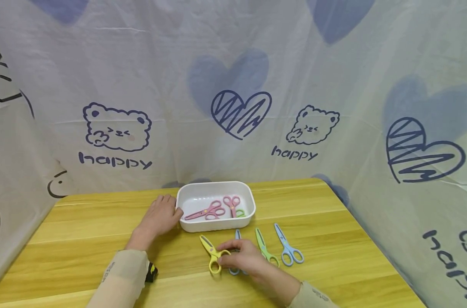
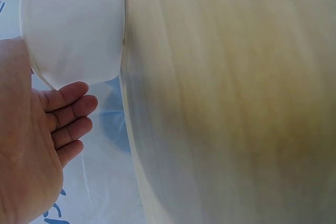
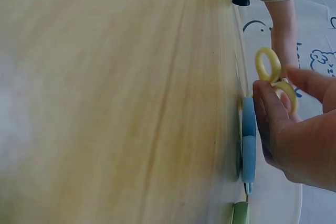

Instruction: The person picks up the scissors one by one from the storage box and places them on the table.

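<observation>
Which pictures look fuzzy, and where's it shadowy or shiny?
Head view: fairly clear yellow scissors, soft shadow near the left hand; left wrist view: blurry table grain, gray shade along its edge; right wrist view: blurry table too, pale patch at far left, maybe glare.

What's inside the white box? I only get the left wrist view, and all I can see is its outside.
Observer: The head view shows pink scissors lying inside the white box.
Operator: Ooh! And what's happening over on the other side?
Observer: The right hand is holding the yellow scissors by the handles.
Operator: Cool! Are there any more that nobody's holding?
Observer: Yes, the blue scissors farthest to the right lie loose on the table.
</observation>
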The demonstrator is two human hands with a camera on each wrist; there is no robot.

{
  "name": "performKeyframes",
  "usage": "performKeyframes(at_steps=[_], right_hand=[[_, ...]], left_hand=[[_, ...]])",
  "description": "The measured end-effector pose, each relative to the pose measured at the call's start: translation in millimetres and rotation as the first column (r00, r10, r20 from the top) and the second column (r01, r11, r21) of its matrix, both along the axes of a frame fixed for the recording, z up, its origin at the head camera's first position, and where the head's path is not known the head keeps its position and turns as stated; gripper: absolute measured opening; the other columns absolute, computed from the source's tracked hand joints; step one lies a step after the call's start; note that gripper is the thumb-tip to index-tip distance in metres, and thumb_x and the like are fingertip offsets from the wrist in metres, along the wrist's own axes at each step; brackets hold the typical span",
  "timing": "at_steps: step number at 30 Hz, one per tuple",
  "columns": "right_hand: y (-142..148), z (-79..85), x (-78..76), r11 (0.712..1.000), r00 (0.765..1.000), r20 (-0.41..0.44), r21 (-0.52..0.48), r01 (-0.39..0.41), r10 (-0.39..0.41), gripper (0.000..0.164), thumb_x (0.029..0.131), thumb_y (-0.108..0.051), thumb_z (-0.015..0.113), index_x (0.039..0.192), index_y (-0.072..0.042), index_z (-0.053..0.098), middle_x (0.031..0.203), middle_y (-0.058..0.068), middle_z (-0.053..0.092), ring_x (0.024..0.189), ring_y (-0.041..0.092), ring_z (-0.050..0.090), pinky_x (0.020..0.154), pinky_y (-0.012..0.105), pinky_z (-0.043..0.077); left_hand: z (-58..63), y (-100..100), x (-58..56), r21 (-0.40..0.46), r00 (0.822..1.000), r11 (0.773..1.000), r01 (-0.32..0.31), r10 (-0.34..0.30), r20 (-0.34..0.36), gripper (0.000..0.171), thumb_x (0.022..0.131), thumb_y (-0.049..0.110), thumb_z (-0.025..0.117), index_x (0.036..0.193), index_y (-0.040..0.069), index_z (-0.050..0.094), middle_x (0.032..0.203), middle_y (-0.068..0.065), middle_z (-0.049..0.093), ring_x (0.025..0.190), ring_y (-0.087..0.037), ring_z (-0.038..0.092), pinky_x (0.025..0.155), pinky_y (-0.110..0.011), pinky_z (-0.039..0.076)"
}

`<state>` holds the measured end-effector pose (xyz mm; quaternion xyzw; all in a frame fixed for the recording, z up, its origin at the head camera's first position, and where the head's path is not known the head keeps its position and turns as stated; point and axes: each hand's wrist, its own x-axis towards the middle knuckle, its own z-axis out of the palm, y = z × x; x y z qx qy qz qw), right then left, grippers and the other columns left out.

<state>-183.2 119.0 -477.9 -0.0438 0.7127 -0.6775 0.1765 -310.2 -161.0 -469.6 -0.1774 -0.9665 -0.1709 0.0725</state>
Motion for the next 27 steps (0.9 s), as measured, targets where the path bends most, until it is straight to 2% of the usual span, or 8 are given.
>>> performKeyframes(at_steps=[4,7,13,18,23,25,27], right_hand=[[2.1,2.0,0.7,0.998,0.998,0.001,0.011,-0.064,0.064,0.048,0.072,0.017,0.073,0.119,0.007,0.069,0.092,0.007,0.067,0.083,0.012,0.063,0.071,0.023,0.056],[2.0,1.4,0.8,0.995,0.995,0.0,0.01,-0.1,0.1,0.055,0.07,0.021,0.069,0.123,0.009,0.067,0.093,0.008,0.068,0.086,0.013,0.064,0.072,0.023,0.057],[0.6,0.5,2.6,0.992,0.992,-0.046,0.059,-0.112,0.115,0.051,0.075,0.02,0.07,0.124,0.008,0.067,0.093,0.008,0.069,0.087,0.014,0.065,0.073,0.023,0.058],[-2.4,4.1,7.3,0.976,0.98,-0.144,0.192,-0.108,0.137,0.046,0.075,0.011,0.08,0.119,0.004,0.071,0.096,0.007,0.072,0.092,0.018,0.069,0.077,0.023,0.058],[-2.4,7.3,9.7,0.939,0.951,-0.245,0.326,-0.105,0.191,0.044,0.073,0.002,0.09,0.114,-0.002,0.074,0.101,0.003,0.071,0.094,0.016,0.069,0.083,0.023,0.057],[-1.7,7.9,9.3,0.911,0.924,-0.3,0.4,-0.102,0.236,0.045,0.072,-0.005,0.093,0.113,-0.006,0.076,0.103,-0.001,0.07,0.093,0.011,0.067,0.084,0.023,0.056],[-1.3,8.1,8.9,0.868,0.888,-0.356,0.488,-0.088,0.29,0.046,0.071,-0.014,0.096,0.113,-0.009,0.077,0.103,-0.005,0.07,0.092,0.006,0.065,0.085,0.023,0.055]], left_hand=[[0.0,0.0,-0.7,-0.005,1.0,1.0,0.002,-0.002,-0.005,0.043,0.101,0.025,0.051,0.122,-0.012,0.058,0.113,-0.021,0.059,0.102,-0.036,0.047,0.096,-0.055,0.042],[-0.6,0.0,-1.5,-0.008,1.0,1.0,0.004,-0.004,-0.005,0.043,0.101,0.025,0.051,0.122,-0.012,0.058,0.113,-0.021,0.058,0.103,-0.036,0.047,0.096,-0.055,0.042],[-0.3,0.1,-1.1,-0.009,1.0,1.0,0.002,-0.002,0.003,0.045,0.101,0.026,0.05,0.123,-0.012,0.057,0.115,-0.021,0.058,0.104,-0.037,0.047,0.097,-0.056,0.042],[0.8,0.2,-0.2,-0.003,1.0,1.0,-0.001,0.001,0.002,0.044,0.101,0.025,0.05,0.123,-0.012,0.057,0.115,-0.021,0.058,0.105,-0.037,0.047,0.098,-0.056,0.042],[1.4,0.6,0.1,-0.005,1.0,1.0,0.001,-0.001,0.003,0.044,0.1,0.025,0.05,0.123,-0.012,0.057,0.114,-0.021,0.059,0.104,-0.036,0.047,0.098,-0.056,0.042],[1.4,0.6,0.2,-0.008,1.0,1.0,0.0,0.0,0.005,0.045,0.1,0.025,0.05,0.124,-0.013,0.057,0.115,-0.022,0.059,0.104,-0.037,0.047,0.098,-0.056,0.042],[1.5,0.6,0.4,-0.011,1.0,1.0,-0.001,0.001,0.01,0.046,0.101,0.025,0.05,0.125,-0.013,0.057,0.117,-0.022,0.059,0.105,-0.037,0.047,0.099,-0.056,0.042]])
